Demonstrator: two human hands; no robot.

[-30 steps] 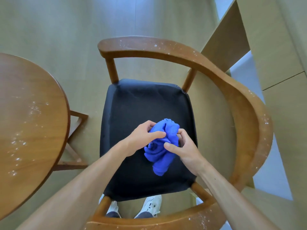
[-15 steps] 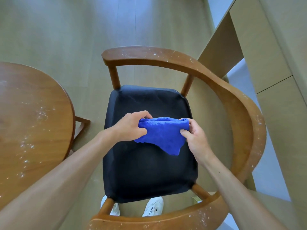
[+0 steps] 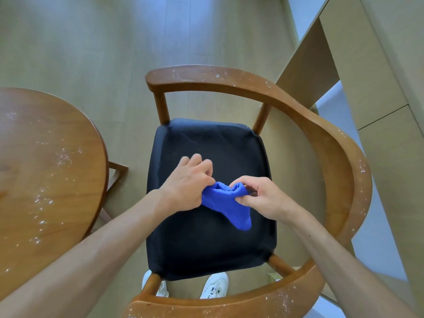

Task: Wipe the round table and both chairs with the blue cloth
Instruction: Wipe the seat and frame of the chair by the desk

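Note:
The blue cloth (image 3: 226, 204) hangs bunched above the black seat (image 3: 206, 244) of a wooden armchair (image 3: 339, 157). My left hand (image 3: 188, 182) pinches its left end with curled fingers. My right hand (image 3: 261, 198) pinches its right end between thumb and fingers. White specks dust the chair's curved armrest and backrest. To the left is the round wooden table (image 3: 46, 171), also speckled white. Only one chair is in view.
A light wooden cabinet (image 3: 378, 76) stands close on the right, just beyond the armrest. Pale wood floor (image 3: 114, 42) lies ahead. My white shoes (image 3: 214, 286) show under the seat's near edge. A table leg brace (image 3: 117, 171) sits between table and chair.
The cloth, stretched flat between both hands half a second ago, is now bunched as the hands came closer together. The view tilted so the chair sits lower in frame.

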